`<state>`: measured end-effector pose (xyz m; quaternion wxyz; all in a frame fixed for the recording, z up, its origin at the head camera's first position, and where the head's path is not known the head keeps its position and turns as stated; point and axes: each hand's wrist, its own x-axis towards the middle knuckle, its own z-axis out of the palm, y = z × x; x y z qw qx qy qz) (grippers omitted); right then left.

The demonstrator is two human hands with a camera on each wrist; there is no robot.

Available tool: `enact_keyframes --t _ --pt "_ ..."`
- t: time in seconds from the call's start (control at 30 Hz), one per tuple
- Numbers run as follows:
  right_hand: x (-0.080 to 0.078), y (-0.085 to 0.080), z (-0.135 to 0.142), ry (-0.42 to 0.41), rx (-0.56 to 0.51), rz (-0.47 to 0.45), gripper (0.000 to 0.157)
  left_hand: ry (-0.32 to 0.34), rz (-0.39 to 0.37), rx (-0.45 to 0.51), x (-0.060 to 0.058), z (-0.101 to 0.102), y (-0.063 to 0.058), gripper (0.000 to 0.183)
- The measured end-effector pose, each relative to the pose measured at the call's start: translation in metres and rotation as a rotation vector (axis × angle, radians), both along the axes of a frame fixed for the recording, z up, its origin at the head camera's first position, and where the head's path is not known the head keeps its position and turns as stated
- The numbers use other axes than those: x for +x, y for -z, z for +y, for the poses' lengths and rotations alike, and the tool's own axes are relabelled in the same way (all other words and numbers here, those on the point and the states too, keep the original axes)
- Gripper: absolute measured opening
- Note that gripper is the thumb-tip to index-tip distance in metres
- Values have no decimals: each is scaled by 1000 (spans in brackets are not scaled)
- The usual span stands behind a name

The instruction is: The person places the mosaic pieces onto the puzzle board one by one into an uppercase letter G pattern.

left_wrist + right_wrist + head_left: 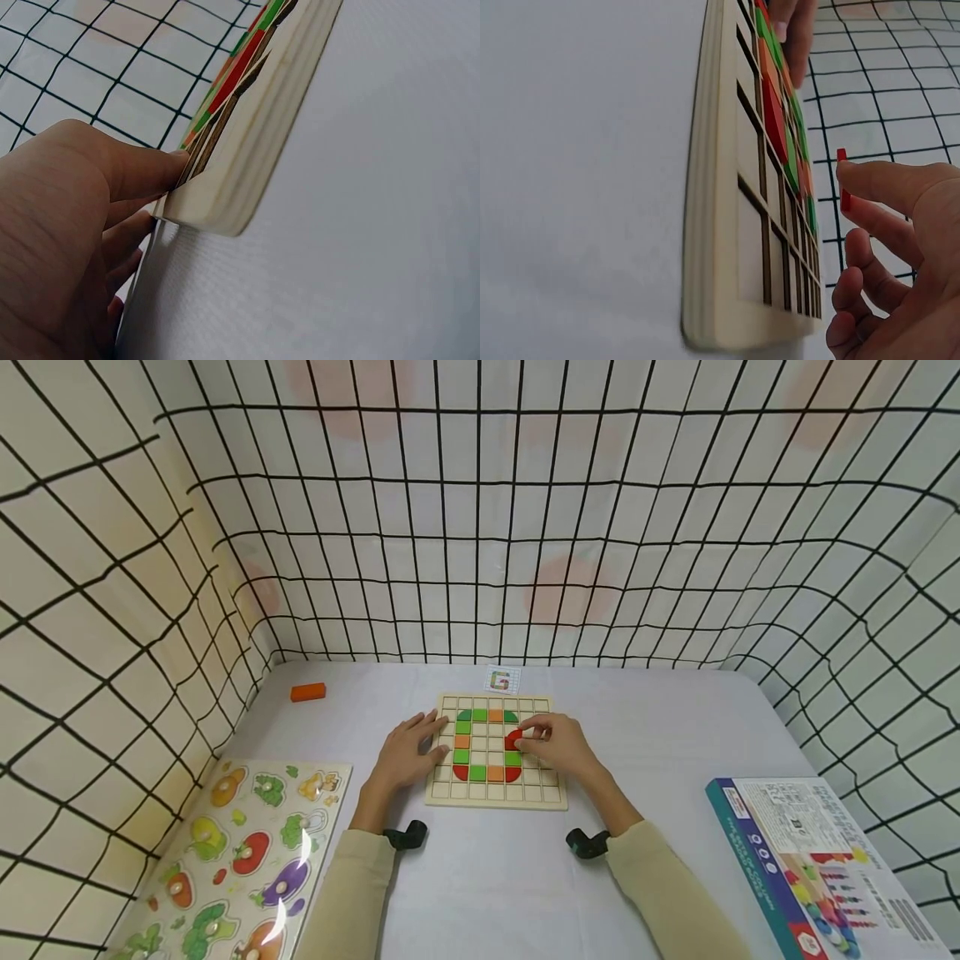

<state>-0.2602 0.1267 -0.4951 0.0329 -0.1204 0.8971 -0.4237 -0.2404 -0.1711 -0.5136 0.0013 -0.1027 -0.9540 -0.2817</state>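
Observation:
My right hand (558, 743) pinches a thin red tile (845, 196) between thumb and index finger, over the right part of a wooden grid board (540, 793). In the right wrist view the tile stands apart from the board, its other fingers loosely bent. On the board, green and orange square tiles and rounded corner tiles form a ring; dark green tiles (511, 717) sit at the far corners, red ones (461, 772) at the near corners. My left hand (405, 752) rests at the board's left side, fingers spread and thumb touching its top.
A small card (502, 680) with a coloured G pattern lies behind the board. An orange block (308, 692) is at the back left. A vegetable puzzle board (247, 827) lies front left, a printed box (780, 810) front right. Black wire mesh (480, 535) surrounds the table.

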Motion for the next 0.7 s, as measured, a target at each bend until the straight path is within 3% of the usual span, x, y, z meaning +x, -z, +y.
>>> enact_keyframes --t 0.37,0.7 --pt "-3 7 -24 -11 -20 -43 25 4 11 -4 -1 -1 2 60" --pt "0 7 -31 -9 54 -43 26 3 5 3 -2 -2 3 60"
